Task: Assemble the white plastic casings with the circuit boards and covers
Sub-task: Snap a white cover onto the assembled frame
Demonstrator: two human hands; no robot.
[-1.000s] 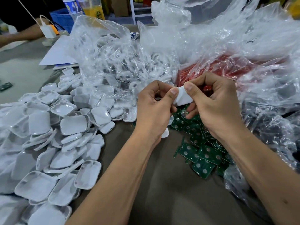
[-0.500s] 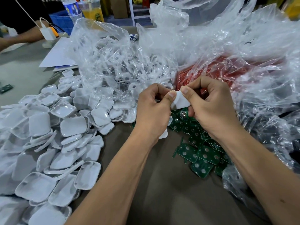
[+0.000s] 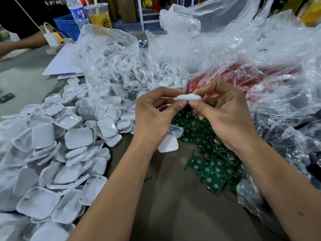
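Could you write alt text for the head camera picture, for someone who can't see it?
Two hands, left and right, pinch a white casing edge-on above green circuit boards. White casings lie heaped at left; clear bags behind.

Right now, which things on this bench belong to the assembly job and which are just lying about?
Job: white casing pinched by left hand and right hand; casing pile; green boards.
Lying about: orange drink, water bottle, paper, charger.

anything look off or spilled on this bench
Nothing damaged. The green circuit boards lie in a loose heap spilling from a clear bag, and the white casings are heaped haphazardly, some upside down.
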